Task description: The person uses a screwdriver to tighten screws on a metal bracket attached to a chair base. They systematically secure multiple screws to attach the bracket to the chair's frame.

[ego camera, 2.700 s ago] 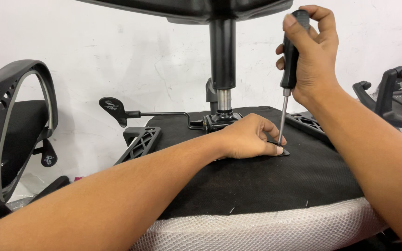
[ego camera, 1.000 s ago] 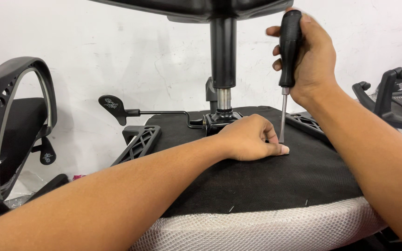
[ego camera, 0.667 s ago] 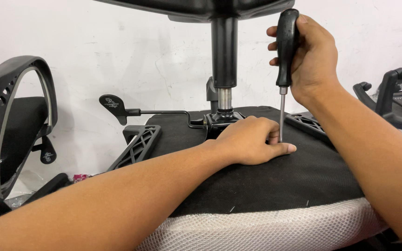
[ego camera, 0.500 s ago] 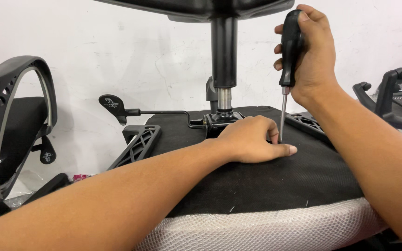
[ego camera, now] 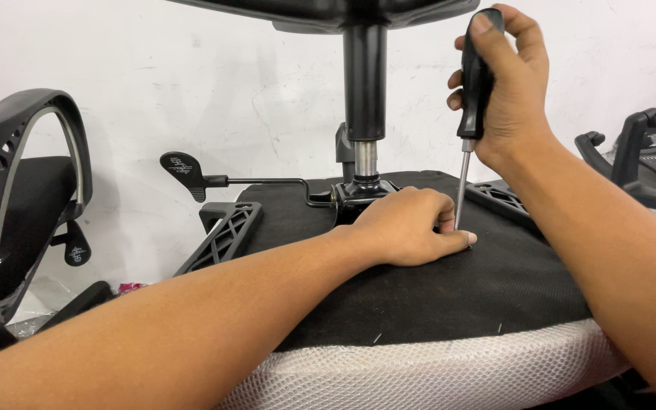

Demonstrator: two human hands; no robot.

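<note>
Black-handled screwdriver with a bare steel shaft: long axis close to vertical, handle uppermost, tip down, handle leaning slightly right of the tip. Tip meets the black fabric underside of an upturned office chair seat, right of the seat's middle. The tip itself is hidden behind the fingers.

Right hand: fingers wrapped tight around the handle, thumb pressed along its upper end.

Left hand: lies knuckles-up on the black fabric, fingers curled in narrow, fingertips pinched against the base of the shaft. Whether they hold a screw, I cannot tell.

Edges: the seat's near rim is pale grey mesh padding, rounding off downward. Black gas-lift column stands upright just left of the shaft, behind the left hand, with a gap between them. A thin black lever with a paddle end runs out leftward from the column's base. Black ribbed plastic bracket at the seat's far left edge; a matching one close behind the shaft on the right.

Open room: bare black fabric lies nearer the camera and right of the tip. White scuffed wall behind. Black curved chair back frame stands well apart on the left; black chair armrests stand far right.
</note>
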